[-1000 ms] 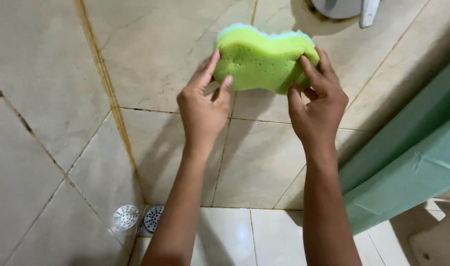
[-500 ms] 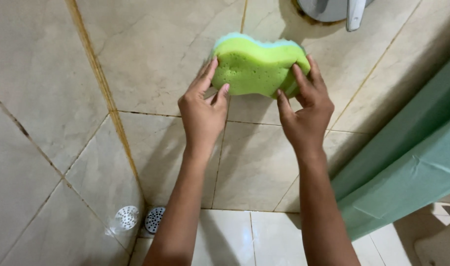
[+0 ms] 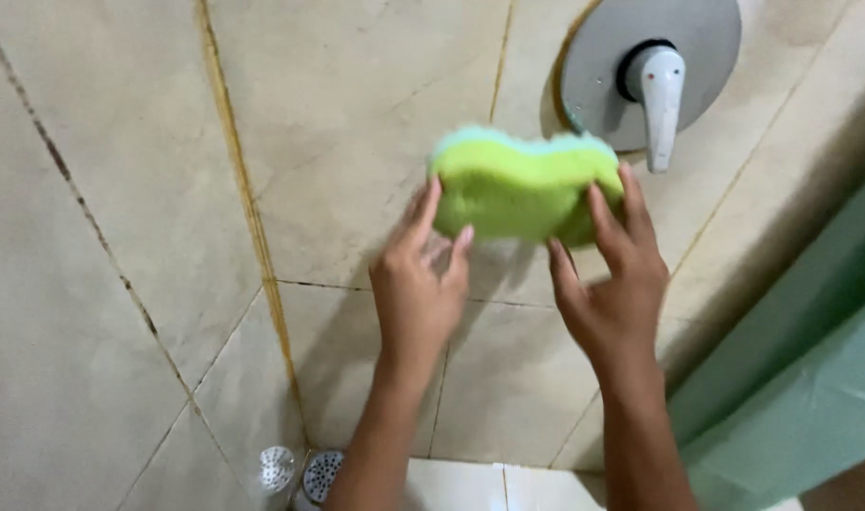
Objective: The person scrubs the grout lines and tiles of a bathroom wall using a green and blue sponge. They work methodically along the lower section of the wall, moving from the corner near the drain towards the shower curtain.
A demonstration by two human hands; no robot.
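A lime-green sponge (image 3: 522, 189) with a pale blue back layer is pressed against the beige tiled wall (image 3: 357, 114). My left hand (image 3: 418, 284) touches its lower left edge with the fingertips. My right hand (image 3: 612, 284) holds its right end, fingers spread along the side. Both arms reach up from the bottom of the view. The sponge sits just below and left of a round grey shower valve plate (image 3: 602, 57) with a white lever handle (image 3: 659, 99).
Dark and rust-coloured grout lines run across the wall tiles. A round metal floor drain (image 3: 321, 473) lies in the corner at the bottom, mirrored in the side wall. A green panel (image 3: 801, 378) stands at the right edge. White floor tiles (image 3: 470, 487) show below.
The view has shifted so the valve plate and lever show fully. The sponge and both hands sit closer to the lever than before; the sponge is motion-blurred.
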